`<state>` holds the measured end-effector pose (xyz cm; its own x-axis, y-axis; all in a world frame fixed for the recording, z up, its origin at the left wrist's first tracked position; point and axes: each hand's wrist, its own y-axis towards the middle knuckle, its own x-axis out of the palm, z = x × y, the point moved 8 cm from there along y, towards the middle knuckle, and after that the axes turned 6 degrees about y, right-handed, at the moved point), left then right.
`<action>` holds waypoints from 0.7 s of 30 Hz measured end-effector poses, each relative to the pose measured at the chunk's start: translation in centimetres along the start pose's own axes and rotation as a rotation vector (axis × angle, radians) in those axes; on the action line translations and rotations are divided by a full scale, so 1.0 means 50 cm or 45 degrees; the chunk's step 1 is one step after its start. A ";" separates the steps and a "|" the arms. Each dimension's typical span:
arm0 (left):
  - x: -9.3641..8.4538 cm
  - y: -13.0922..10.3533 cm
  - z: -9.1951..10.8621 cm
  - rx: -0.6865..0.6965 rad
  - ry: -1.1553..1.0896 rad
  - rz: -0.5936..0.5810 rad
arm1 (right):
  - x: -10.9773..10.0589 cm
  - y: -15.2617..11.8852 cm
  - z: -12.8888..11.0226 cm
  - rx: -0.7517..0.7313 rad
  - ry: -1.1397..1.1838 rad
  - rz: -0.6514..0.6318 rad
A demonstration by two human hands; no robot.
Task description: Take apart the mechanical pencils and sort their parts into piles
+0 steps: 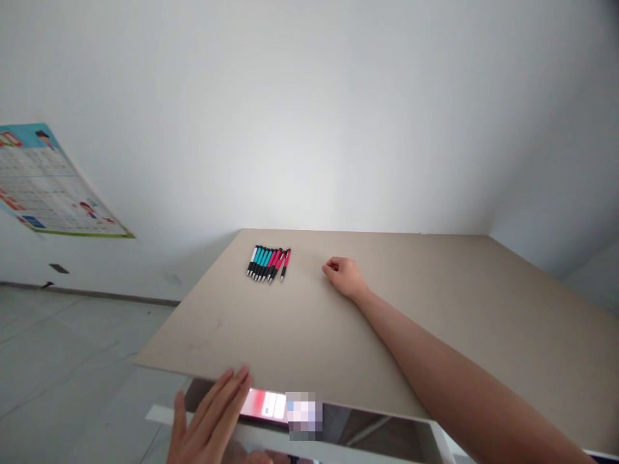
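We see a close row of pens (265, 263) on the desk (300, 335), to the left of the right hand's (345, 277) fingers and apart from them. Those fingers curl inward, the thumb seeming to meet the forefinger, with nothing showing in their pinch. The left hand's (207, 425) fingers stretch out at the desk's near edge, beside the open drawer (382, 455). We judge the pens light, stiff and smooth, apt to roll — best gripped mid-barrel or by their dark lower ends.
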<state>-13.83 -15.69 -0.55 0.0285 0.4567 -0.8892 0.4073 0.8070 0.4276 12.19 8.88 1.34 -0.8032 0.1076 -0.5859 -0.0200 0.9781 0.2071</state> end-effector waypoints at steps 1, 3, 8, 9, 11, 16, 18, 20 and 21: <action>0.007 0.009 -0.023 -0.024 0.011 -0.102 | -0.001 0.000 -0.001 -0.003 -0.002 0.003; 0.021 0.027 -0.053 0.013 -0.007 -0.259 | -0.002 0.001 -0.002 -0.009 -0.007 0.007; 0.049 0.055 -0.087 0.012 -0.021 -0.438 | -0.001 0.005 0.002 -0.008 -0.007 0.009; 0.052 0.056 -0.086 0.008 -0.021 -0.457 | 0.000 0.005 0.003 -0.007 -0.007 0.010; 0.056 0.055 -0.084 -0.005 -0.013 -0.482 | 0.000 0.006 0.004 -0.008 -0.010 0.014; 0.062 0.051 -0.090 -0.041 0.007 -0.494 | -0.001 0.007 0.004 -0.004 -0.019 0.018; 0.063 0.052 -0.090 -0.020 -0.008 -0.474 | 0.000 0.008 0.005 0.000 -0.014 0.015; 0.063 0.053 -0.091 -0.029 -0.006 -0.471 | 0.001 0.009 0.006 0.002 -0.003 0.011; 0.063 0.055 -0.090 -0.041 0.000 -0.476 | 0.002 0.009 0.007 0.002 0.002 0.009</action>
<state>-16.73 -10.36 -1.42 -0.1169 0.1279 -0.9849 0.3609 0.9294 0.0778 12.30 9.37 1.12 -0.8041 0.1140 -0.5835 -0.0137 0.9776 0.2098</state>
